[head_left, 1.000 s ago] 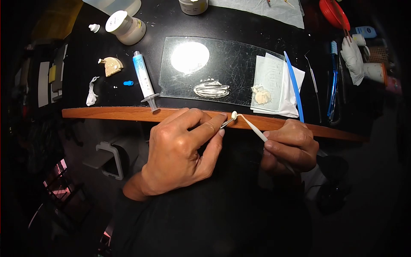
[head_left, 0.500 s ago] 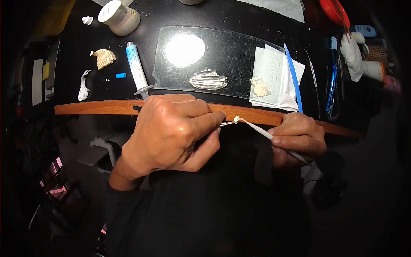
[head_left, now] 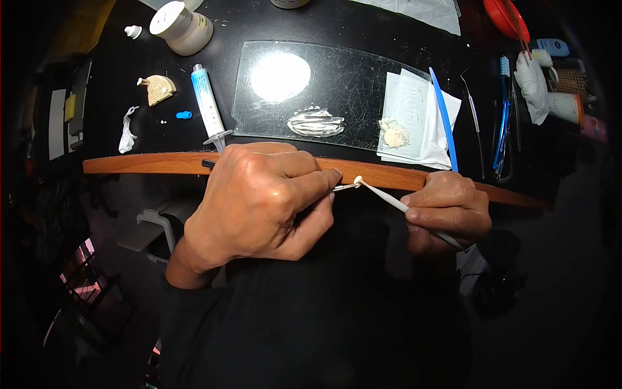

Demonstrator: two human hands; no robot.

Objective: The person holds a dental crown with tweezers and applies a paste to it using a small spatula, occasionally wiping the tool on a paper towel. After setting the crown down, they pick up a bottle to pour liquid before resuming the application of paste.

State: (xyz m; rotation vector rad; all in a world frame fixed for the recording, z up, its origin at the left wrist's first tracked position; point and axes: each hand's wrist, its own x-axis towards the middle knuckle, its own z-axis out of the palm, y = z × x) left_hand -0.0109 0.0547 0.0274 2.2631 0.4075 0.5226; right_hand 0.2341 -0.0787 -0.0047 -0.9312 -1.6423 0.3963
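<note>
My left hand (head_left: 259,201) is closed around thin metal tweezers (head_left: 343,188), most of which lie hidden in the fingers. At their tips sits a tiny cream-white piece that looks like a dental crown (head_left: 358,181). From the other side, my right hand (head_left: 448,211) grips a slim white tapered stick (head_left: 389,196) like a pen, its fine tip touching the small piece. Both hands work just in front of the table's wooden edge (head_left: 382,174).
Behind the hands is a scratched glass slab (head_left: 353,71) with smeared white paste (head_left: 315,122). Paper sheets (head_left: 427,97) hold a cream dab (head_left: 394,134) and a blue spatula (head_left: 443,110). A syringe (head_left: 206,97), a jar (head_left: 184,32) and a metal probe (head_left: 473,107) lie around.
The right hand has shifted slightly left, and the stick's tip sits lower against the small cream-white piece. The left hand stays in place.
</note>
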